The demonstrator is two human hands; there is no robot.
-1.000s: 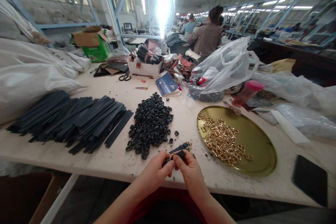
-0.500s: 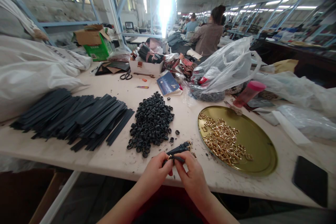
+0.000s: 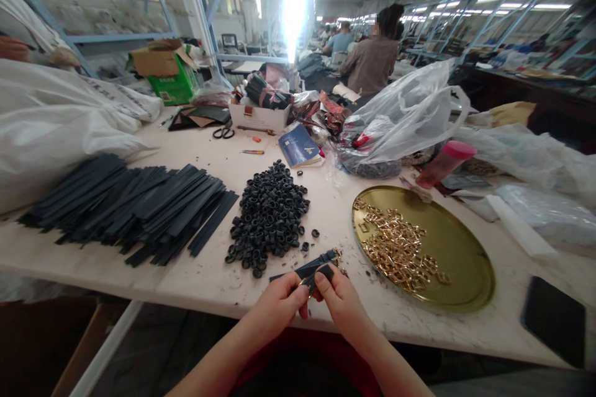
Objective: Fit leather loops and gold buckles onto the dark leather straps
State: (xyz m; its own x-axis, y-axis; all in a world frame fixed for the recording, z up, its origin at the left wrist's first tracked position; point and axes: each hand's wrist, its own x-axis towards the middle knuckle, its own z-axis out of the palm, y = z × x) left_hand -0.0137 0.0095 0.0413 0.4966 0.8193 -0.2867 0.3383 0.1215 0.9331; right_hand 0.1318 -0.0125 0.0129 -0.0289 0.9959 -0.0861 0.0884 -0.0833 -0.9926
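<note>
Near the table's front edge, my left hand (image 3: 283,299) pinches a dark strap (image 3: 325,272) beside a small gold buckle, mostly covered by the fingers. My right hand (image 3: 341,298) grips the same strap, its thumb lying on top. Just behind my hands rests a small stack of dark straps with gold buckles (image 3: 321,262). A heap of small black loops (image 3: 267,217) lies beyond them to the left. Gold buckles (image 3: 395,248) are piled on a round gold tray (image 3: 470,282) to the right. Long black strips (image 3: 139,211) form a spread pile at the left.
A black phone-like slab (image 3: 554,321) lies at the right edge. Further back are a blue booklet (image 3: 300,146), scissors (image 3: 223,132), a white box (image 3: 258,118), a clear plastic bag (image 3: 405,118) and a pink-lidded container (image 3: 442,164). A white sack (image 3: 60,118) fills the left side.
My right hand has shifted its hold, and the strap's end now points upward between my hands. The stack behind shows more of its length.
</note>
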